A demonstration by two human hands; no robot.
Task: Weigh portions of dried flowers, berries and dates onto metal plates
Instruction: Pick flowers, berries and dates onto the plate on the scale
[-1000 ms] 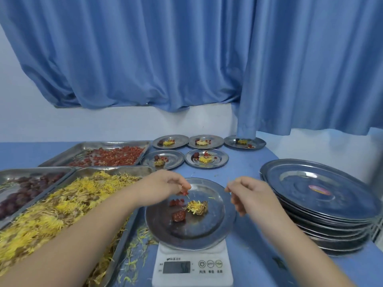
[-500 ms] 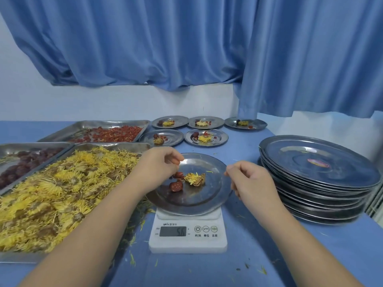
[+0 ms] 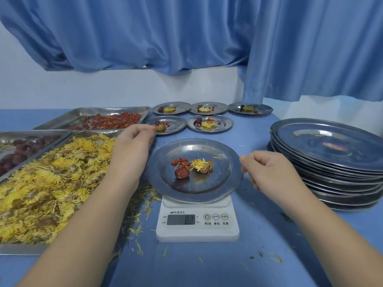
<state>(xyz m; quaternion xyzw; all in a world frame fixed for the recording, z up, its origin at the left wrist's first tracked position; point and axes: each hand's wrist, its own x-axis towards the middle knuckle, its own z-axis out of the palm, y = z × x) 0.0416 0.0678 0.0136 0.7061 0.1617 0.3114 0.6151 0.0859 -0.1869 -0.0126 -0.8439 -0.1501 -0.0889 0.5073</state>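
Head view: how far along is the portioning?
Done: five small plates at the back each carry a portion. In hand: the plate on the scale holds a date, red berries and a dried chrysanthemum; display reads about 8.2. Left hand is over the flower tray corner, right hand by the plate rim; whether either holds anything is unclear. To do: the stack of empty plates on the right.

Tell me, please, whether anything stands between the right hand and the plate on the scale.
Nothing visible does: the right hand hovers just beside the right rim of the plate on the scale.
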